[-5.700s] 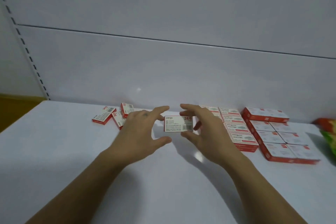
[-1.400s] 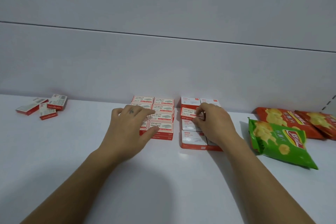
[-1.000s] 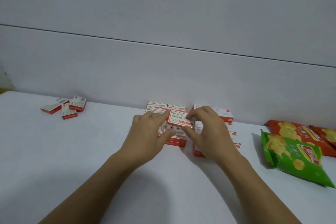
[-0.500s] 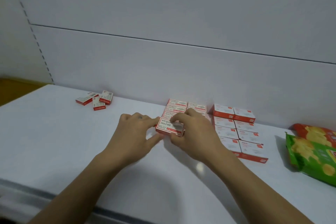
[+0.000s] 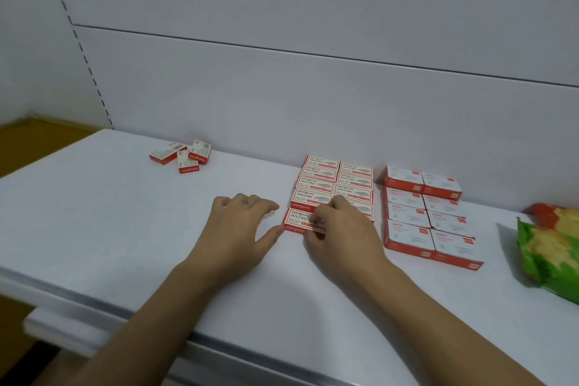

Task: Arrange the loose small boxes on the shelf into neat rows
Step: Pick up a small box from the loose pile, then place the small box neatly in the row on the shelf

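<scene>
Head view: your right hand (image 5: 341, 229) has its fingers curled down over a box (image 5: 297, 221), pinching it at the front end of the left of the two rows (image 5: 332, 182), about midway along the shelf (image 5: 125, 229). Your left hand (image 5: 241, 226) lies spread and holds nothing, thumb just beside the box's left end, perhaps touching it. Push the box back until it is flush with the one behind, square its left end with that thumb, then let go flat. Three loose boxes (image 5: 183, 155) wait near the shelf's back edge, toward the left. Your fingers cover the box's right half and the front of the right row, so the fit there is unseen. Right of the rows, the taller boxes (image 5: 429, 216) have blurred print. The snack bag (image 5: 551, 254) is cut off at the frame's right side.
</scene>
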Available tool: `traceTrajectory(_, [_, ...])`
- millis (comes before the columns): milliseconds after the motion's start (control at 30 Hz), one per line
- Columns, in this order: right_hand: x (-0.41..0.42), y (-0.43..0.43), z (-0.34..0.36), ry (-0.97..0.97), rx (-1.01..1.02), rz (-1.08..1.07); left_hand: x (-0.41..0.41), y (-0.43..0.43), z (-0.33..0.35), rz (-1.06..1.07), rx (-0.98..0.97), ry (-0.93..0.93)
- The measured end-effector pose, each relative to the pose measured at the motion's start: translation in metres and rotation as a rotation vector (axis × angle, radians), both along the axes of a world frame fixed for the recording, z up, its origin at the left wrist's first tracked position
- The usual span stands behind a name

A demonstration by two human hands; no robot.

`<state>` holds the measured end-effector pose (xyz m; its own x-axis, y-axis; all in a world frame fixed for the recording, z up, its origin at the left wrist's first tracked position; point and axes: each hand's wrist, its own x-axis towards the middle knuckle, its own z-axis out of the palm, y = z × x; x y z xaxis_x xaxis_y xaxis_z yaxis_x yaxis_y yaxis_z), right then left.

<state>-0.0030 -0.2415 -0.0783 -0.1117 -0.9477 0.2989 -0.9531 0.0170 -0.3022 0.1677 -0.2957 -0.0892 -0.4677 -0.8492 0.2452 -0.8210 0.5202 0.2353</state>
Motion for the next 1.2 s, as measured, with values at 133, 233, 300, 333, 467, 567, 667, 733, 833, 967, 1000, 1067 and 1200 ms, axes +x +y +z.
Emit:
traceTrajectory(133, [-0.001,0.001,0.0,0.001,0.013,0.009,0.0,0.003,-0.001,0.006,0.003,0.004])
traceTrajectory(233, [-0.001,0.001,0.0,0.005,0.017,0.01,0.0,0.004,-0.001,0.003,0.0,-0.015])
traceTrajectory(300, [0.0,0.0,-0.001,0.011,0.015,0.009,0.0,0.004,-0.002,-0.001,-0.014,-0.035])
traceTrajectory(333, [0.0,0.0,-0.001,0.012,0.016,0.006,-0.001,0.004,-0.002,-0.001,-0.022,-0.047])
traceTrajectory(467, [0.002,0.0,0.001,0.013,0.027,-0.008,-0.003,0.002,0.0,-0.008,-0.031,-0.072])
traceTrajectory(567, [0.002,0.002,0.005,0.061,0.048,0.0,-0.004,-0.001,0.006,-0.023,-0.045,-0.08])
traceTrajectory(667, [0.003,0.002,0.016,0.108,0.075,0.009,-0.001,-0.007,0.012,-0.038,-0.05,-0.078])
traceTrajectory(733, [0.005,-0.004,0.025,0.127,0.074,0.023,0.006,-0.014,0.016,-0.04,-0.057,-0.072])
traceTrajectory(833, [0.016,-0.02,0.04,0.123,0.058,0.081,0.026,-0.029,0.024,-0.014,-0.084,-0.069])
traceTrajectory(967, [0.046,-0.054,0.051,0.122,0.104,0.151,0.064,-0.055,0.03,0.092,-0.089,-0.092])
traceTrajectory(1000, [0.055,-0.063,0.052,0.117,0.113,0.158,0.074,-0.06,0.031,0.114,-0.092,-0.094])
traceTrajectory(1067, [0.074,-0.08,0.051,0.11,0.136,0.17,0.093,-0.069,0.032,0.155,-0.103,-0.115])
traceTrajectory(1200, [0.112,-0.117,0.046,0.077,0.188,0.206,0.125,-0.085,0.037,0.25,-0.091,-0.131])
